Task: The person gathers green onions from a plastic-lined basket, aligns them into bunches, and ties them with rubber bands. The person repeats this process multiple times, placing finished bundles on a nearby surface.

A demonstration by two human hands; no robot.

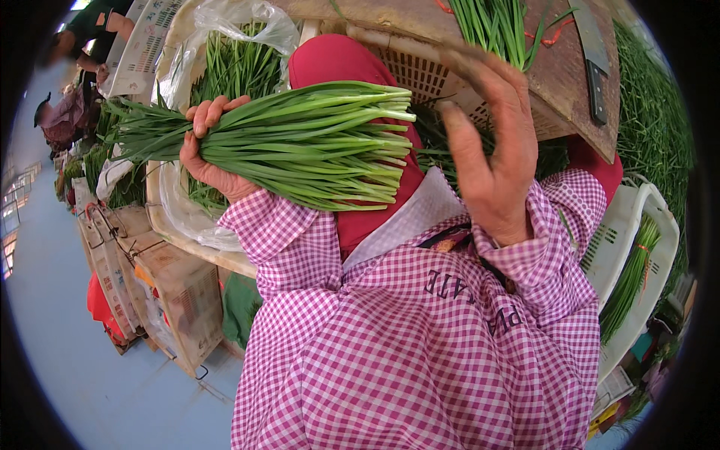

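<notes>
My left hand [216, 171] grips a thick bunch of Chinese chives [337, 138] around its dark leafy end. The bunch lies level above my red-clad leg [343, 59], its pale cut stems fanned towards the right. Just past those stem ends my right hand [498, 152] is raised, fingers apart and holding nothing; its fingertips are blurred. Beyond it, more chives [492, 28] rest on a worn board [568, 84] beside loose red ties [554, 34]. A cleaver-like knife with a black handle [596, 93] lies at the board's right side.
A plastic-lined crate [199, 247] on the left holds chives [233, 67]. At right stands a white basket [666, 216] with a tied bunch [633, 275], near a heap of greens [647, 107]. A slotted crate [410, 70] supports the board. Other people [67, 121] are at upper left.
</notes>
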